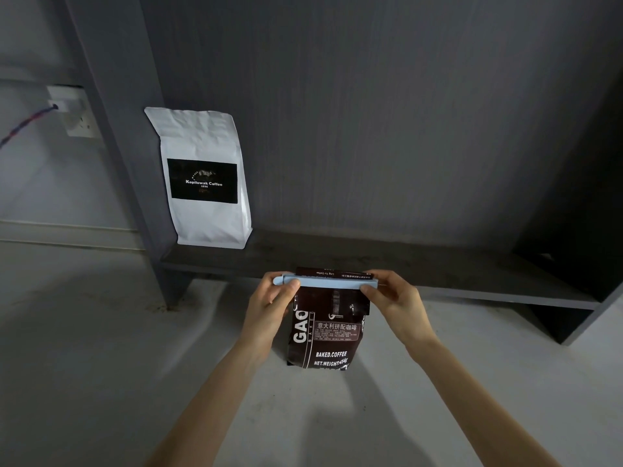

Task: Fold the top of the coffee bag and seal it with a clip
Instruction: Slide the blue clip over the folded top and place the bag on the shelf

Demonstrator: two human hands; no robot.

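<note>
Both hands (pixel 269 298) (pixel 391 294) — clip (pixel 330 282) across coffee bag (pixel 323 335)

A single head-worn camera looks forward and down from above, close over both forearms, facing a dark shelf (pixel 371 264) and wall; wide-angle bending curves the edges.

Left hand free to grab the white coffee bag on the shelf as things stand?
Probably not yet. The left hand and right hand are both pinching the blue clip across the dark coffee bag. Nothing blocks the path to the white coffee bag.
</note>
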